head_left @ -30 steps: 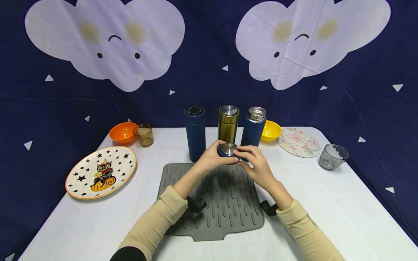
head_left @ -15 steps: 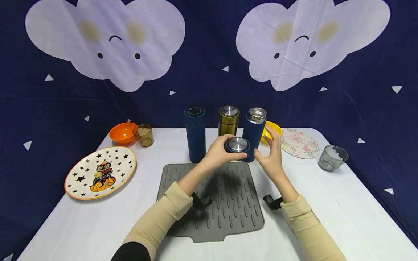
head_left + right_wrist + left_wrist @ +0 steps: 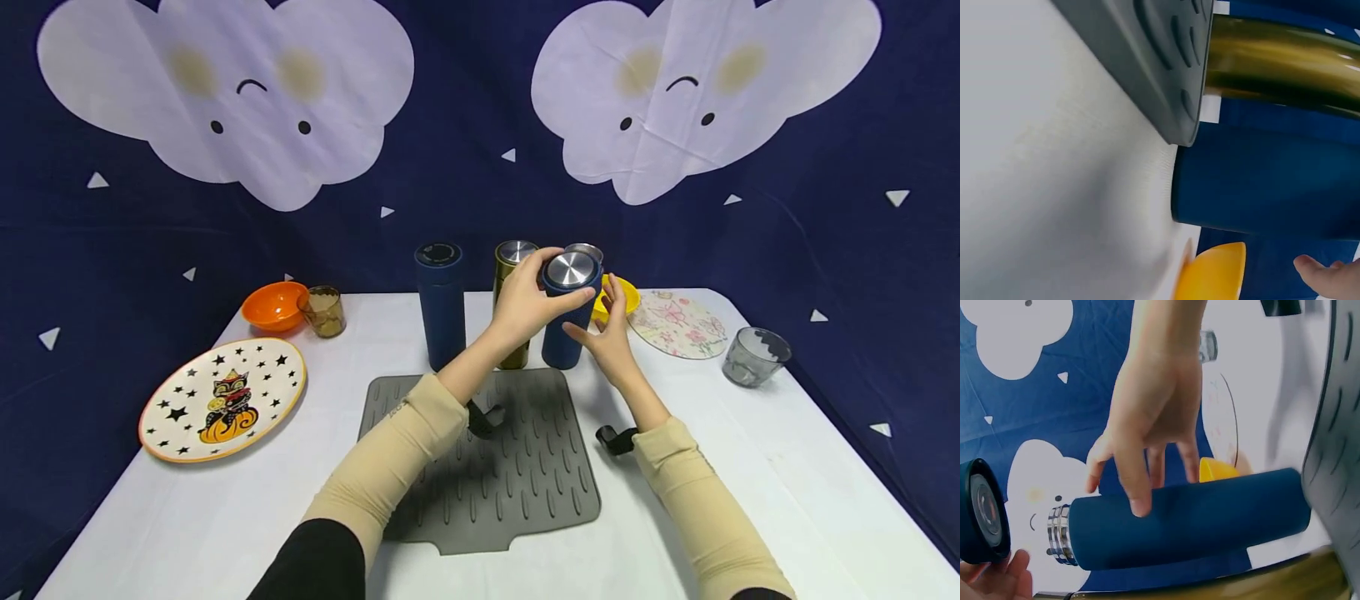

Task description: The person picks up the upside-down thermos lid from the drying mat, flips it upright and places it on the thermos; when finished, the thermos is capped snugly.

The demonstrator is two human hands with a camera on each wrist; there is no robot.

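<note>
In the head view my left hand (image 3: 523, 298) holds a blue screw lid (image 3: 572, 271) with a silver top, thumb at the near side. The left wrist view shows the lid's hollow underside (image 3: 986, 509) facing the bare steel neck of a blue thermos (image 3: 1191, 522), with a gap between. That thermos (image 3: 564, 343) stands upright behind the mat. My right hand (image 3: 613, 343) is at its right side, fingers spread. In the left wrist view the right thumb overlaps the thermos; whether it touches, I cannot tell. Only part of the right hand (image 3: 1335, 278) appears in the right wrist view.
A gold thermos (image 3: 517, 252) and another blue thermos (image 3: 441, 308) stand left of it. In front lies a grey ridged mat (image 3: 495, 475). A yellow bowl (image 3: 628, 302), floral disc (image 3: 678, 325) and grey glass (image 3: 756, 357) are right; an orange bowl (image 3: 274, 307), amber glass (image 3: 324, 312) and cat plate (image 3: 277, 400) left.
My left hand has carried the lid right and up, from above the mat to over the open thermos. The right hand has let go of the lid and moved to the thermos's right side.
</note>
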